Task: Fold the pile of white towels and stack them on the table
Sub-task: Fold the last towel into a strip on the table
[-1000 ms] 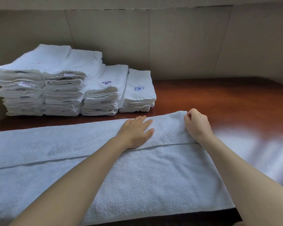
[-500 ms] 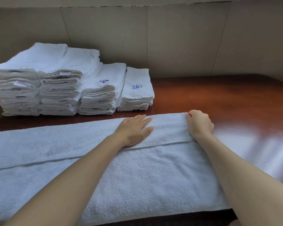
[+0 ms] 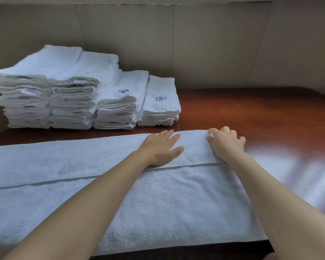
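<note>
Head view looks down on a long towel (image 3: 158,199) spread across the near edge of the desk (image 3: 251,113), its far strip folded toward the person so a hem line runs along it. Left hand (image 3: 160,150) lies flat, fingers straight, pressing the folded strip just left of the far right corner. Right hand (image 3: 226,142) sits on that corner with fingers curled over the edge, gripping the cloth. The step looks like squaring this corner before the next fold. To do it well, keep the left palm pinning the layers while the right tugs the corner taut and lines the edges up, then carry the right end leftward in one sweep so the hem stays straight.

Behind, at far left against the wall, stand four stacks (image 3: 73,94) of folded towels, stepping down in height to the right. The shortest one (image 3: 160,102), with blue embroidery, sits nearest the hands. Nothing blocks the fold; the bare desk to the right is glossy.
</note>
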